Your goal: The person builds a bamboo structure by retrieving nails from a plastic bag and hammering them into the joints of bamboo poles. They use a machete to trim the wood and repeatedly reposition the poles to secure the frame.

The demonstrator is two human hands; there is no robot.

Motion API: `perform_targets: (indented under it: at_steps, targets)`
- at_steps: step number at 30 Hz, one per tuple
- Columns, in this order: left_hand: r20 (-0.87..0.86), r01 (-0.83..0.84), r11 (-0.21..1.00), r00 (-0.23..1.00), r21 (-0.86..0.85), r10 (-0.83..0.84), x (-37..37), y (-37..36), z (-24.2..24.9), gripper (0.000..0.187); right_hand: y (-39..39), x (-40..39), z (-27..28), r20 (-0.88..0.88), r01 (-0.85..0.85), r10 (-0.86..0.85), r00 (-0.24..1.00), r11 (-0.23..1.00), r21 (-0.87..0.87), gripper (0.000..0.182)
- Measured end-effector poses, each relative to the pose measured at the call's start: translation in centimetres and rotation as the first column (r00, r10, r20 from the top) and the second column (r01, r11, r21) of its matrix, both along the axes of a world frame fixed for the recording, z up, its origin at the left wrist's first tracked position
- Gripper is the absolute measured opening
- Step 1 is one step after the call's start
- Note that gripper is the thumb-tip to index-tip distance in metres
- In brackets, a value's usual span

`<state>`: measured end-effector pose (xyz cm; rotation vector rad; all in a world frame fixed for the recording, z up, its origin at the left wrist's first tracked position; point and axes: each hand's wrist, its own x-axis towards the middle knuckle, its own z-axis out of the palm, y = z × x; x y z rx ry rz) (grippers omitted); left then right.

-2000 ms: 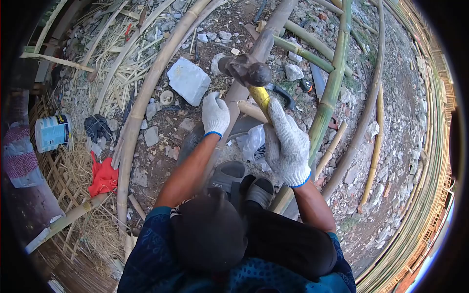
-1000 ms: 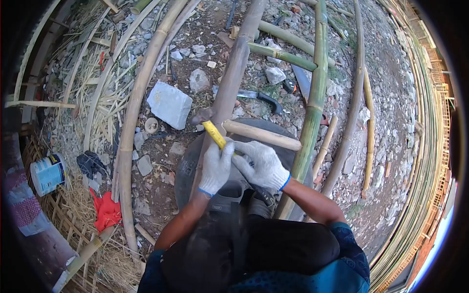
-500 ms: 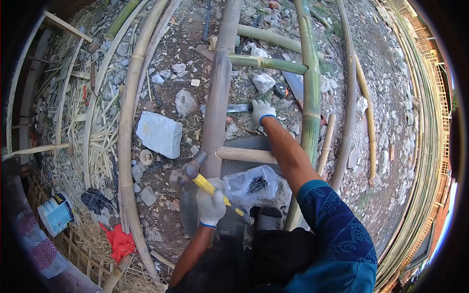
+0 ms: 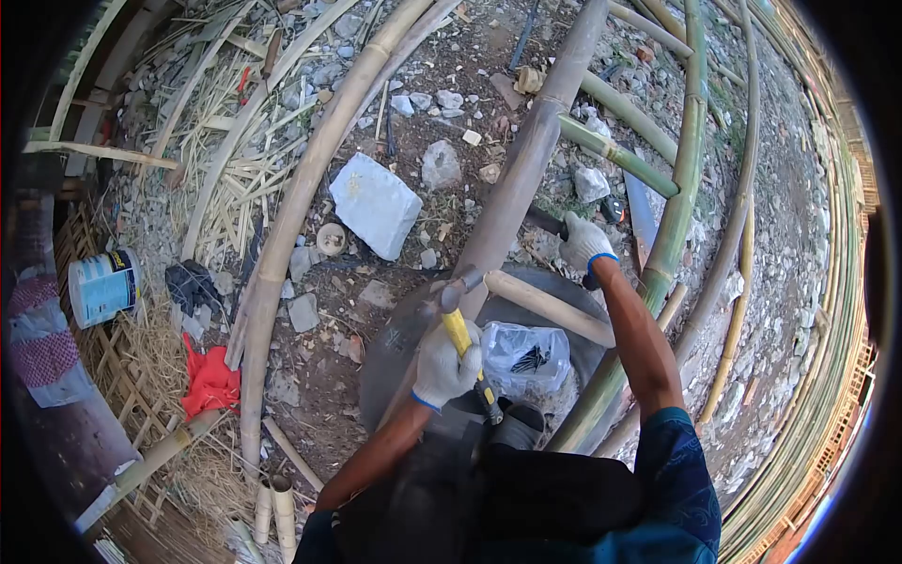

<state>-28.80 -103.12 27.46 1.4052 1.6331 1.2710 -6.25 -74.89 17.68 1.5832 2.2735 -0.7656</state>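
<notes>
My left hand, in a white glove, is closed round the yellow and black handle of a hammer, whose head lies near the thick brown bamboo pole. Wrapped round a dark-handled tool is my gloved right hand, between that pole and the green bamboo pole. The tool's dark blade reaches the brown pole's edge. A short bamboo rung joins the poles in front of me. Under it, a clear plastic bag holds dark nails.
A white stone block lies left of the brown pole. A saw rests by the green pole. Further left are a long bamboo pole, a red cloth and a blue-white bucket. Rubble covers the ground.
The camera view has turned, so the scene is tilted and shifted. My right hand has come nearer to me, lifting the bladed tool from the ground. My left hand still grips the hammer.
</notes>
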Motion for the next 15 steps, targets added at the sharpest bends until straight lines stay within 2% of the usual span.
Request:
perform_targets:
  at_steps: [3, 5, 7, 8, 9, 11, 12, 13, 15]
  targets:
    - [0.079, -0.015, 0.999, 0.997, -0.036, 0.018, 0.1, -0.2, 0.3, 0.015, -2.4, 1.2, 8.8, -0.115, 0.031, -0.032, 0.993, 0.999, -0.008, 0.032]
    - [0.128, -0.02, 0.996, 0.991, -0.084, 0.031, 0.1, -0.6, 0.1, 0.019, -4.8, 3.3, 14.0, -0.142, 0.035, -0.024, 0.99, 0.997, 0.076, 0.038]
    - [0.202, -0.056, 0.987, 0.976, -0.148, 0.085, 0.1, -0.7, -0.3, 0.022, -8.8, 4.8, 18.5, -0.267, 0.278, -0.265, 0.926, 0.96, 0.011, 0.033]
    - [0.32, -0.074, 0.98, 0.938, -0.186, 0.131, 0.2, -0.7, -0.3, 0.027, -11.2, 5.3, 20.3, -0.314, 0.324, -0.3, 0.901, 0.946, 0.027, 0.033]
    - [0.444, -0.117, 0.968, 0.872, -0.22, 0.206, 0.1, -0.6, 0.1, 0.025, -13.6, 5.8, 21.3, -0.355, 0.373, -0.337, 0.872, 0.927, 0.036, 0.034]
    - [0.662, -0.18, 0.936, 0.668, -0.301, 0.341, 0.0, 0.2, 0.7, 0.022, -18.4, 5.9, 21.2, -0.516, 0.44, -0.419, 0.747, 0.894, -0.088, 0.042]
    - [0.731, -0.143, 0.908, 0.55, -0.394, 0.404, -1.1, 0.0, 1.2, 0.016, -20.2, 3.8, 22.7, -0.611, 0.443, -0.451, 0.65, 0.879, -0.178, 0.045]
    - [0.764, -0.137, 0.885, 0.457, -0.446, 0.456, -2.1, 0.1, 1.8, 0.014, -21.5, 2.6, 22.8, -0.616, 0.439, -0.608, 0.501, 0.792, -0.424, 0.045]
    - [0.785, -0.12, 0.847, 0.327, -0.518, 0.526, -4.5, -0.6, 0.6, 0.014, -23.7, 1.5, 19.6, -0.536, 0.404, -0.443, 0.718, 0.893, -0.197, 0.044]
